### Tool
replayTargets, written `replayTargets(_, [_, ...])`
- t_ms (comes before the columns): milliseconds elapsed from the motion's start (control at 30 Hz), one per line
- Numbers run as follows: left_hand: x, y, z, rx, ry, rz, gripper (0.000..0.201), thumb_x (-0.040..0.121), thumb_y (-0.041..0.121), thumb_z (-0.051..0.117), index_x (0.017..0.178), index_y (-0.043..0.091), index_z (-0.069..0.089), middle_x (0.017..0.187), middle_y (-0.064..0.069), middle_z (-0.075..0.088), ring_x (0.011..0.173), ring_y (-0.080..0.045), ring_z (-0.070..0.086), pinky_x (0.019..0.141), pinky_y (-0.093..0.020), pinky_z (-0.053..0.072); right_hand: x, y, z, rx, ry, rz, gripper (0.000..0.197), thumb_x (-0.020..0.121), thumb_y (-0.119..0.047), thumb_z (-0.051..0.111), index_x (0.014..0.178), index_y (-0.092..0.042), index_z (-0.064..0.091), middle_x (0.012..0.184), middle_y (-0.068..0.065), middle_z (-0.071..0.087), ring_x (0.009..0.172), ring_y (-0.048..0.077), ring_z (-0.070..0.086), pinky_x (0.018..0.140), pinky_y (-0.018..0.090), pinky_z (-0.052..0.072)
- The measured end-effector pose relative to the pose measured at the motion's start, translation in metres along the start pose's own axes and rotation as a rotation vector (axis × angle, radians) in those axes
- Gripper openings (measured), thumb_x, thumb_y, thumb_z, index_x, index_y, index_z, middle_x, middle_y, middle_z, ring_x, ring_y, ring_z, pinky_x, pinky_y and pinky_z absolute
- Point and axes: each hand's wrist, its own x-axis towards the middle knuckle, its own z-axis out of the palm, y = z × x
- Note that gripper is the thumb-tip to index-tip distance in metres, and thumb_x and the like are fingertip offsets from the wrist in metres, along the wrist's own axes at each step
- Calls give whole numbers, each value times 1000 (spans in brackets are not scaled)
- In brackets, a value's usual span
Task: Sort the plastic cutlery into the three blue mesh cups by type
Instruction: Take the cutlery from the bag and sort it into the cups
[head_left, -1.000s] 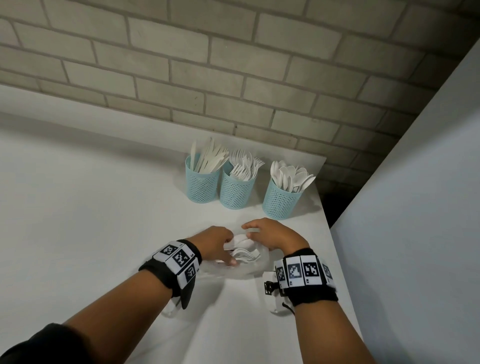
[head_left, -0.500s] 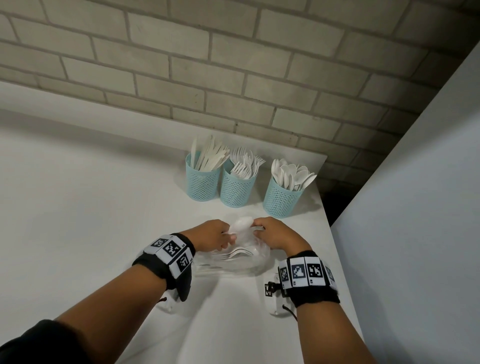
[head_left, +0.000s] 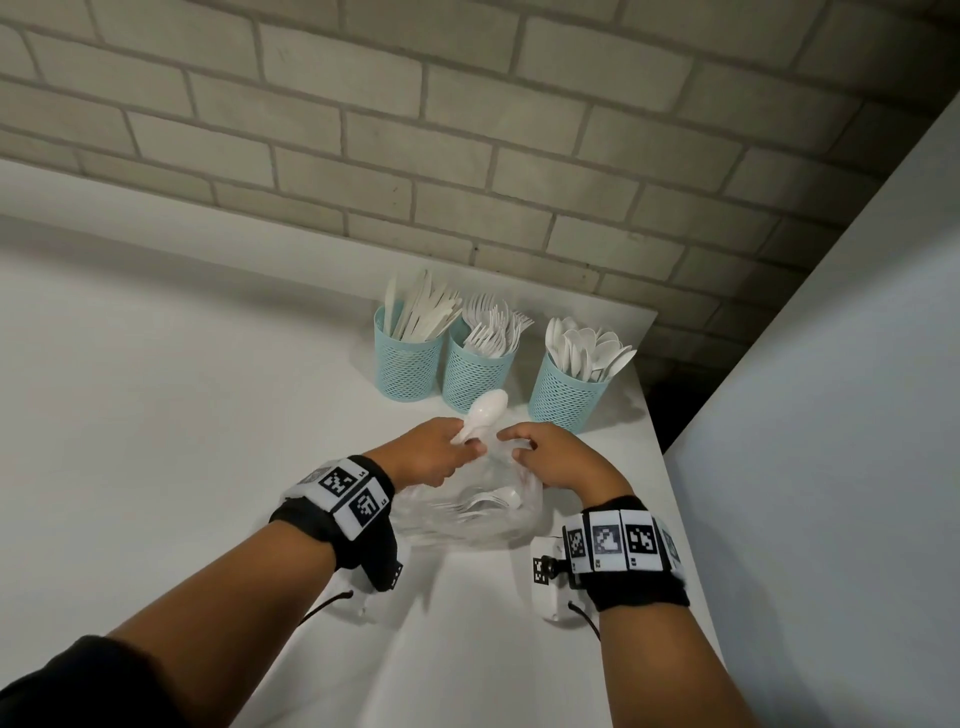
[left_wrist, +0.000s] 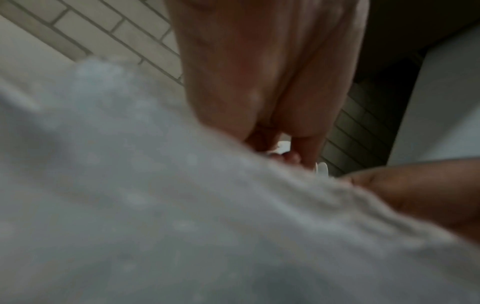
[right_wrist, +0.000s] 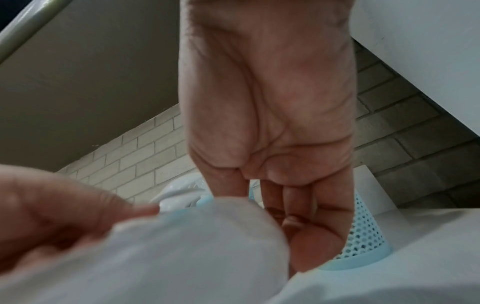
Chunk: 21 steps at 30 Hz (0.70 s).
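One white plastic spoon (head_left: 483, 415) is pinched in the left hand (head_left: 428, 452) while the right hand (head_left: 553, 457) grips the clear plastic bag (head_left: 467, 514) on the white tabletop (head_left: 156, 415), a few pieces left inside, three blue mesh cups (head_left: 475, 371) already nearly full

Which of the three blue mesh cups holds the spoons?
The right-hand cup, standing slightly apart near the table edge; the middle cup holds forks, the left cup knives.
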Motion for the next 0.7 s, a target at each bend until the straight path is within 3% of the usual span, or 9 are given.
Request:
replayTargets(100, [1,-8,4,482,-33,6,17,81,24,70,89,16,57,87,3,55,80,-14,52,67,-20,40,-1,-1,0,-26,-2,7,26,95,-8,43,114,-6,60,90,0,55,91,21,53,70,24,45])
replayTargets(133, [1,-11,7,560,-47,-22,20,78,25,72,85,18,55,89,3,56,83,-15,53,71,-21,39,-1,-1,1,-29,-8,14,26,94,-8,43,114,-6,60,92,2,56,93,22,53,73,27,45])
replayTargets(233, [0,-17,11,645,-43,-60,24,74,24,73,76,19,50,91,1,56,82,-15,52,70,-21,39,-1,1,3,3,-28,31,36,95,-4,43,126,-15,57,120,5,57,111,22,54,81,27,45])
replayTargets(367, [2,-17,7,652,-40,-15,25,76,31,74,74,14,55,86,-6,58,83,-20,54,70,-24,37,-3,2,1,0,-23,21,36,96,-5,42,128,-16,55,121,5,56,101,15,49,84,25,44])
replayTargets(467, [4,-18,2,580,-52,-24,36,75,30,76,59,19,46,66,2,51,67,-16,49,63,-24,35,-2,5,0,-28,-15,6,37,95,-4,44,128,-16,55,109,-1,52,94,12,46,66,11,35])
replayTargets(533, [3,-17,-1,510,-43,-28,41,75,28,76,55,18,42,58,4,45,56,-11,42,57,-22,32,-1,6,0,-35,-8,15,37,94,-3,45,127,-16,55,95,-7,53,81,9,48,59,9,31])
replayTargets(600, [2,-16,-4,448,-21,-37,43,75,28,77,54,18,41,55,4,43,52,-10,38,53,-21,29,0,6,1,-42,-4,29,37,94,-3,45,127,-16,55,78,-16,44,67,0,42,58,9,30])
replayTargets(633, [2,-16,-6,420,-14,-44,43,75,28,77,54,18,41,54,4,42,51,-10,38,53,-21,28,0,6,1,-43,-4,30,37,94,-3,45,127,-16,55,78,-16,43,67,0,42,58,10,31])
replayTargets(700, [2,-14,-9,383,-3,-48,43,77,28,75,54,18,40,54,3,41,50,-10,36,51,-20,27,-3,3,0,-61,-15,28,36,94,-5,46,127,-17,55,94,-7,50,82,11,50,67,13,37])
